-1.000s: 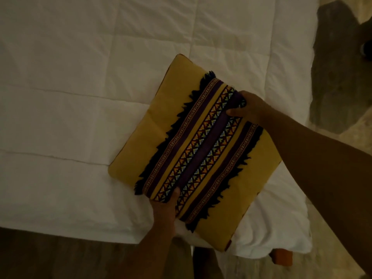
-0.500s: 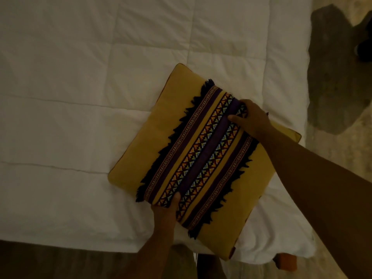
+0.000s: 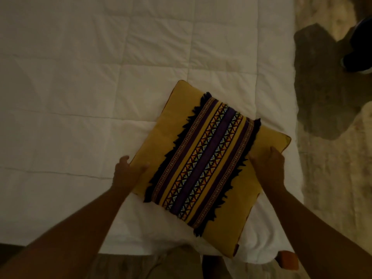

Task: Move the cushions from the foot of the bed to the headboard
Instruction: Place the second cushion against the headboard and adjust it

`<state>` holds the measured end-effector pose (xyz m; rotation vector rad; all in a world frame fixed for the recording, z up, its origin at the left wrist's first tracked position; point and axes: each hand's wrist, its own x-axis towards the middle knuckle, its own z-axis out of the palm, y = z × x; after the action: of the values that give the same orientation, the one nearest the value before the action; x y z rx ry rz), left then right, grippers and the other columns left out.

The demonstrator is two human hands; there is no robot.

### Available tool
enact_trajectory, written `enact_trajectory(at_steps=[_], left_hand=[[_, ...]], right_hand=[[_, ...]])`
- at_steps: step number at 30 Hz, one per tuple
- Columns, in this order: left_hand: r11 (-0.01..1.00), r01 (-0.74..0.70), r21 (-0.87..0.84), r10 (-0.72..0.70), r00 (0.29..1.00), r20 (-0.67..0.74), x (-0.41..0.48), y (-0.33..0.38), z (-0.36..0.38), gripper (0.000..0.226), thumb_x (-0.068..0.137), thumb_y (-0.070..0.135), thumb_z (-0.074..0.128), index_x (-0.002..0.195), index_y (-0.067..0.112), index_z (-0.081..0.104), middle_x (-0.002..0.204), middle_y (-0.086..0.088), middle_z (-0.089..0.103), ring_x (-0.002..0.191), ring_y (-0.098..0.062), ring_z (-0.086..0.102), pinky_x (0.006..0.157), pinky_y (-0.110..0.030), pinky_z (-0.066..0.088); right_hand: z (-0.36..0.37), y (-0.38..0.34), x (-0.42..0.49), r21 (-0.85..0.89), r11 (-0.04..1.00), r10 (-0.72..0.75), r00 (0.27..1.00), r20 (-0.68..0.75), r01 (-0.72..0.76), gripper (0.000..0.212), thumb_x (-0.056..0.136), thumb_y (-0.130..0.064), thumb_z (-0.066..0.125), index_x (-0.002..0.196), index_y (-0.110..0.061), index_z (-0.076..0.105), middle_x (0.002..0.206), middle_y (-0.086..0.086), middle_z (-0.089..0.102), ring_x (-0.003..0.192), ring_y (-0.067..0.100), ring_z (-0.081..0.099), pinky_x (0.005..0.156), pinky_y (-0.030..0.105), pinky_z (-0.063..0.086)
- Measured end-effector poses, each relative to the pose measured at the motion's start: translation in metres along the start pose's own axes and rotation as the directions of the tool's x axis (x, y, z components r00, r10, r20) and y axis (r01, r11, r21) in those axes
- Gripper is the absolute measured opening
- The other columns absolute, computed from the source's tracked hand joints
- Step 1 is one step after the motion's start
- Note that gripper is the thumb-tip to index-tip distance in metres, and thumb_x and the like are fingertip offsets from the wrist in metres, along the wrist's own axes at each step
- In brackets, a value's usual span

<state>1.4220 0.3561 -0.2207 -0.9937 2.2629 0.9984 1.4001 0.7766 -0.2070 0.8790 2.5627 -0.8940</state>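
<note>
From the head view, a yellow cushion [image 3: 209,168] with a fringed, patterned band lies tilted on the white quilt [image 3: 100,97] near the foot corner of the bed. The left hand [image 3: 126,174] has its fingers curled around the cushion's left corner; the right hand [image 3: 267,168] grips the right edge, fingers closed on it. Beyond the bed's right side, a patterned floor [image 3: 332,178] shows a dark patch, with a dark shoe [image 3: 358,57] at the far edge. An orange bed leg [image 3: 287,260] pokes out below the corner.
</note>
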Motion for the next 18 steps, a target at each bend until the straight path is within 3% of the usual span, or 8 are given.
enact_trajectory(at_steps=[3, 6, 10, 14, 18], left_hand=[[0.989, -0.138, 0.05, 0.133, 0.987, 0.093, 0.027, 0.031, -0.015, 0.106, 0.067, 0.064, 0.074, 0.148, 0.014, 0.03, 0.144, -0.02, 0.044, 0.127, -0.034, 0.049, 0.096, -0.047, 0.048], [0.971, -0.233, 0.048, 0.225, 0.964, 0.139, 0.047, 0.068, -0.016, 0.114, 0.06, 0.069, 0.075, 0.149, 0.014, 0.029, 0.147, -0.017, 0.04, 0.129, -0.033, 0.047, 0.1, -0.047, 0.046], [0.936, -0.343, 0.074, 0.323, 0.925, 0.201, 0.064, 0.095, -0.001, 0.107, 0.065, 0.063, 0.074, 0.15, 0.019, 0.027, 0.151, -0.014, 0.037, 0.132, -0.031, 0.045, 0.101, -0.046, 0.044], [0.935, -0.306, 0.179, 0.246, 0.924, 0.291, 0.082, 0.102, 0.016, 0.111, 0.065, 0.058, 0.079, 0.152, 0.018, 0.023, 0.153, -0.016, 0.033, 0.134, -0.035, 0.043, 0.104, -0.054, 0.044], [0.976, -0.173, 0.133, 0.11, 0.917, 0.383, 0.094, 0.098, 0.033, 0.106, 0.068, 0.053, 0.081, 0.149, 0.014, 0.024, 0.145, -0.014, 0.046, 0.119, -0.034, 0.056, 0.091, -0.047, 0.053]], right_hand=[[0.014, 0.027, -0.023, 0.166, 0.971, 0.167, 0.985, 0.033, -0.17, 0.093, 0.083, -0.053, 0.069, 0.152, -0.009, 0.026, 0.154, 0.015, 0.034, 0.139, 0.036, 0.038, 0.11, 0.054, 0.039], [0.028, 0.044, -0.042, 0.289, 0.933, 0.206, 0.977, 0.061, -0.215, 0.094, 0.081, -0.054, 0.071, 0.152, -0.008, 0.03, 0.152, 0.013, 0.04, 0.135, 0.034, 0.044, 0.106, 0.054, 0.044], [0.042, 0.06, -0.056, 0.424, 0.847, 0.317, 0.945, 0.085, -0.322, 0.102, 0.073, -0.062, 0.071, 0.152, -0.011, 0.03, 0.152, 0.013, 0.039, 0.134, 0.034, 0.045, 0.106, 0.055, 0.045], [0.057, 0.07, -0.065, 0.489, 0.762, 0.388, 0.904, 0.181, -0.425, 0.106, 0.068, -0.068, 0.07, 0.151, -0.019, 0.027, 0.147, 0.011, 0.046, 0.127, 0.034, 0.052, 0.097, 0.049, 0.05], [0.063, 0.079, -0.051, 0.502, 0.748, 0.384, 0.9, 0.205, -0.433, 0.108, 0.061, -0.069, 0.072, 0.148, -0.02, 0.031, 0.142, 0.01, 0.051, 0.115, 0.031, 0.057, 0.087, 0.045, 0.052]])
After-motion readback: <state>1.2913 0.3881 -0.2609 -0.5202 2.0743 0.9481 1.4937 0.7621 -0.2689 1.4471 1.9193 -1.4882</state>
